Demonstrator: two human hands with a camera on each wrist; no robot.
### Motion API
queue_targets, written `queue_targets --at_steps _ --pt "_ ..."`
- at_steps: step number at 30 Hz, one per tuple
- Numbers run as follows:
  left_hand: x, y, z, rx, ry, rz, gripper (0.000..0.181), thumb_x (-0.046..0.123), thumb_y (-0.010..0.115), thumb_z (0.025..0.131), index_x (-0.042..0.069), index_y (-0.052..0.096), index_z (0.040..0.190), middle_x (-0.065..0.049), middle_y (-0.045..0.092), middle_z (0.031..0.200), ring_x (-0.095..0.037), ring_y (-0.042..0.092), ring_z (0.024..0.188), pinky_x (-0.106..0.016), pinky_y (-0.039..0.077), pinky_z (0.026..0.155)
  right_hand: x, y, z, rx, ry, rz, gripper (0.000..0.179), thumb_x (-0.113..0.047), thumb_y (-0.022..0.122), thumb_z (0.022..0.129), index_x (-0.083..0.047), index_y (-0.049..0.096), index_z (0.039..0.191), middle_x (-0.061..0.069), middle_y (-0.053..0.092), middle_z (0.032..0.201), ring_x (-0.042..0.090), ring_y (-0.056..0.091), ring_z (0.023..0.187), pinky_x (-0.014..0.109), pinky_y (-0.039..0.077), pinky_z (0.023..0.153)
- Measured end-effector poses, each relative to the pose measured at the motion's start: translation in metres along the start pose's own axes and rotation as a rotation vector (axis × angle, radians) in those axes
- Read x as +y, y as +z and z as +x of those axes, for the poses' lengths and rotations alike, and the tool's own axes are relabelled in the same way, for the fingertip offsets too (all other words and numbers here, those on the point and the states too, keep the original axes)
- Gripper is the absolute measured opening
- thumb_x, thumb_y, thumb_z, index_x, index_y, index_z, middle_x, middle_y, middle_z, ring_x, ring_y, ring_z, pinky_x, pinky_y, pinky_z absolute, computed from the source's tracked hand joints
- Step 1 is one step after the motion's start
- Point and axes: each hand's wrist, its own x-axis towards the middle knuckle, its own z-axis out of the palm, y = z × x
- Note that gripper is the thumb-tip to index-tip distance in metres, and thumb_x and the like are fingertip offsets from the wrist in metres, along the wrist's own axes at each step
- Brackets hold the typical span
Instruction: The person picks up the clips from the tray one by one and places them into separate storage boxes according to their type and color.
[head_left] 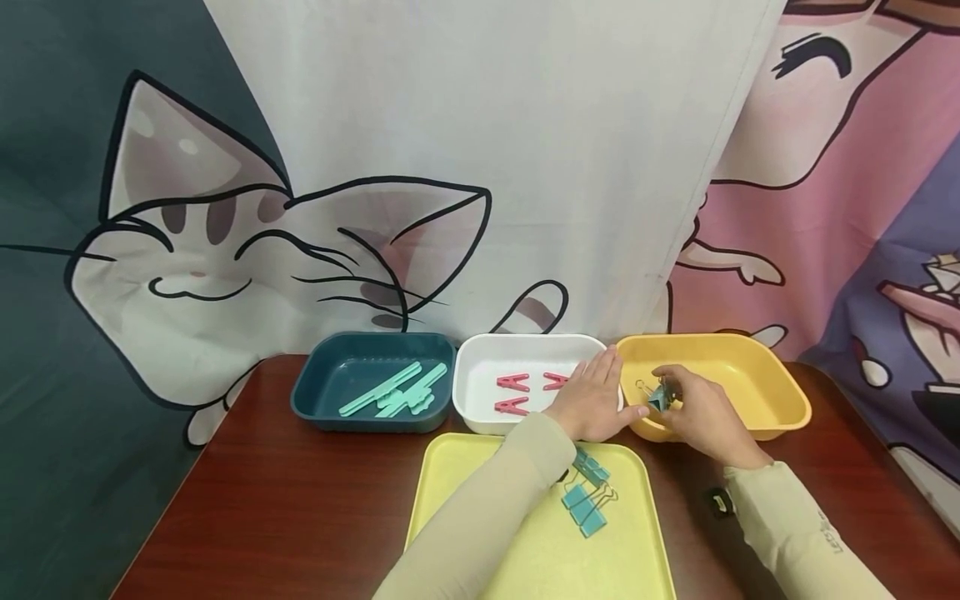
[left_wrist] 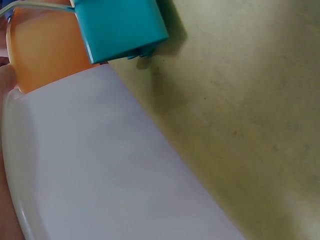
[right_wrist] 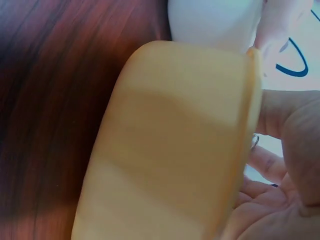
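Note:
Above the near part of the yellow bin, my right hand pinches a teal binder clip. The clip's wire handle points left. My left hand lies over the right end of the white bin with straight fingers, its thumb reaching toward the held clip; whether they touch I cannot tell. Several more teal binder clips lie on the pale yellow tray, close to the left wrist. In the right wrist view, the bin's wall hides part of the right hand.
Red clothespins lie in the white bin, partly covered by the left hand. To its left, a dark teal bin holds several mint-green long clips. The bins stand in a row on a brown wooden table, before a printed curtain.

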Motion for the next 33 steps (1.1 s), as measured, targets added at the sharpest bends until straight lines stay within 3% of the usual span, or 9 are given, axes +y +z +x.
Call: queue_targets --at_steps 9,16,33 --pt "0.001 0.000 0.001 -0.009 0.002 0.001 0.088 0.067 0.029 0.101 0.007 0.011 0.162 -0.004 0.006 0.169 -0.016 0.006 0.154 -0.032 0.011 0.123 0.006 0.003 0.012 -0.124 -0.029 -0.040 0.050 0.002 0.079 0.071 0.014 0.062 0.116 0.028 0.068 0.106 0.041 0.066 0.093 0.058 0.053 0.082" --pt "-0.001 0.006 0.007 -0.049 -0.008 -0.014 0.088 0.068 0.028 0.101 0.009 0.006 0.162 -0.002 -0.001 0.169 -0.015 -0.001 0.154 -0.032 0.006 0.123 0.010 0.003 0.018 -0.151 -0.084 -0.070 0.045 0.002 0.082 0.067 0.013 0.066 0.107 0.023 0.070 0.097 0.038 0.067 0.088 0.057 0.054 0.080" --pt "-0.002 0.008 0.009 -0.046 -0.007 -0.025 0.089 0.069 0.029 0.100 0.009 0.006 0.162 -0.002 0.000 0.169 -0.015 0.000 0.154 -0.031 0.006 0.123 0.021 0.005 0.031 -0.262 -0.139 -0.097 0.038 0.000 0.082 0.068 0.008 0.069 0.102 0.013 0.070 0.091 0.030 0.063 0.081 0.054 0.052 0.080"
